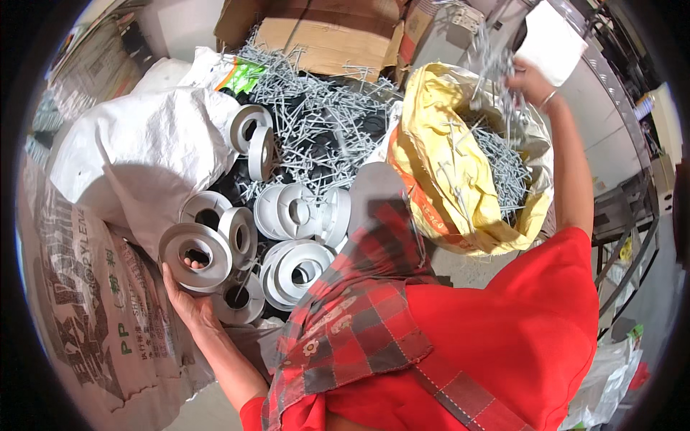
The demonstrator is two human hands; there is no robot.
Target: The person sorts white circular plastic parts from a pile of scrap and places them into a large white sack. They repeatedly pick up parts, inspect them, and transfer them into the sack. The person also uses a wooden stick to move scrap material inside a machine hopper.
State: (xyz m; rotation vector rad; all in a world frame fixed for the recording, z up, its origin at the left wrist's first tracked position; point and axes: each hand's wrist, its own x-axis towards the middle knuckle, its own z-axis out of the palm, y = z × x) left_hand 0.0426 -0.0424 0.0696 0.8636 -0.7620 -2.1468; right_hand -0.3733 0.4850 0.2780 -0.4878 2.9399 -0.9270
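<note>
At the left, my left hand (190, 302) is closed on a grey plastic ring (170, 251) with a wide flange, its fingertips showing through the centre hole. My right hand (532, 82) is raised at the upper right, gripping a bunch of thin grey plastic sprues (492, 61). It is above an open yellow woven sack (438, 129), and some loose sprues beneath the hand are blurred. More of the same sprues (503, 169) lie inside the sack. Several grey rings (291, 212) lie between my left hand and my apron.
A heap of sprues (309, 115) mixed with black pieces spreads at the centre, before a cardboard box (330, 39). White sacking (144, 136) bulges at the left, above a printed woven bag (93, 287). A metal frame (625, 251) stands at the right.
</note>
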